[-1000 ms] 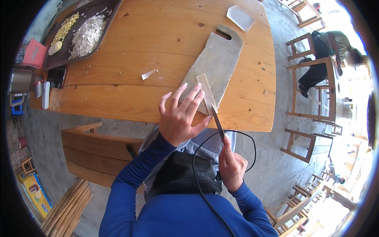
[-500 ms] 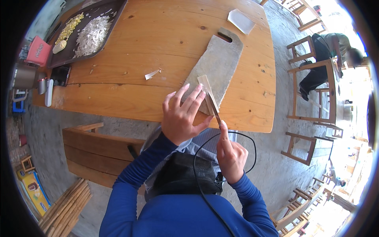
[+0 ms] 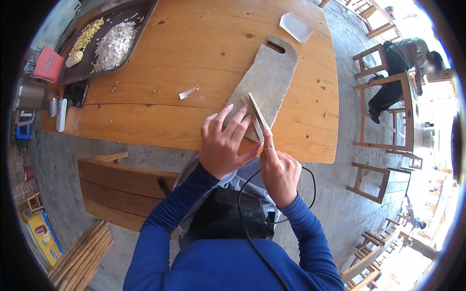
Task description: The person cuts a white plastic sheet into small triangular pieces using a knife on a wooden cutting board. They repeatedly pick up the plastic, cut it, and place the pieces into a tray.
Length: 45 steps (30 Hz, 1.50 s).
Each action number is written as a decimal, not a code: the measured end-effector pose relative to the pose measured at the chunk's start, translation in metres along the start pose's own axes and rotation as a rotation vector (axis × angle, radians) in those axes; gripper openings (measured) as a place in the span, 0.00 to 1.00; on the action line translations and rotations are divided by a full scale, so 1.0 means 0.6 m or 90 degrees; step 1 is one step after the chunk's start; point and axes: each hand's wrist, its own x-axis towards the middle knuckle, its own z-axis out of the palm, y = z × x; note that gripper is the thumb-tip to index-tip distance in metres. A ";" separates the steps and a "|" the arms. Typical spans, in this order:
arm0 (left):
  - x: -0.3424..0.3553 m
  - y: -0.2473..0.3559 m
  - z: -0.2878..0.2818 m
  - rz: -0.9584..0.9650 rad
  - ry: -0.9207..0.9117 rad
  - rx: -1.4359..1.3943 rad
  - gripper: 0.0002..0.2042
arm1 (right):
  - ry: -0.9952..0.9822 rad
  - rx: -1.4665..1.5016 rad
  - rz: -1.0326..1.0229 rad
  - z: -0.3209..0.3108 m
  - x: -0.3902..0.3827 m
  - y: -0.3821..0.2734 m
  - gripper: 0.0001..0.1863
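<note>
On a worn grey-brown cutting board [image 3: 272,65] with a slot handle lies a flat, pale strip of food [image 3: 256,130], whose exact kind I cannot make out. My left hand [image 3: 222,148] rests with outstretched, spread fingers, its fingertips pressing on the strip and the board. A narrow knife [image 3: 260,115] lies along the strip, pointing away from me. My right hand [image 3: 281,172] is closed around its handle, the index finger stretched along the knife. The handle is mostly hidden by the hand. A small pale scrap [image 3: 186,93] lies on the table left of the board.
A dark tray [image 3: 128,51] at far left holds a heap of white slivers [image 3: 112,52] and yellow bits [image 3: 87,36]. Nearby are a phone [image 3: 76,93], a red box [image 3: 47,64] and a metal cup [image 3: 52,105]. A whitish dish [image 3: 296,27] stands far right; a person [image 3: 405,63] bends over another table.
My right hand has moved forward and slightly left with the knife, which now reaches farther along the strip. My left hand has stayed nearly in place.
</note>
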 end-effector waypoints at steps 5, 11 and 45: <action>0.000 -0.001 -0.002 -0.006 -0.003 -0.003 0.28 | 0.031 0.106 0.025 -0.008 0.013 0.014 0.32; 0.008 -0.002 -0.006 -0.039 -0.008 -0.035 0.27 | 0.153 0.221 0.090 -0.010 0.010 0.024 0.27; 0.034 -0.012 -0.002 -0.094 -0.031 0.029 0.25 | 0.042 0.123 0.111 0.034 0.045 -0.016 0.25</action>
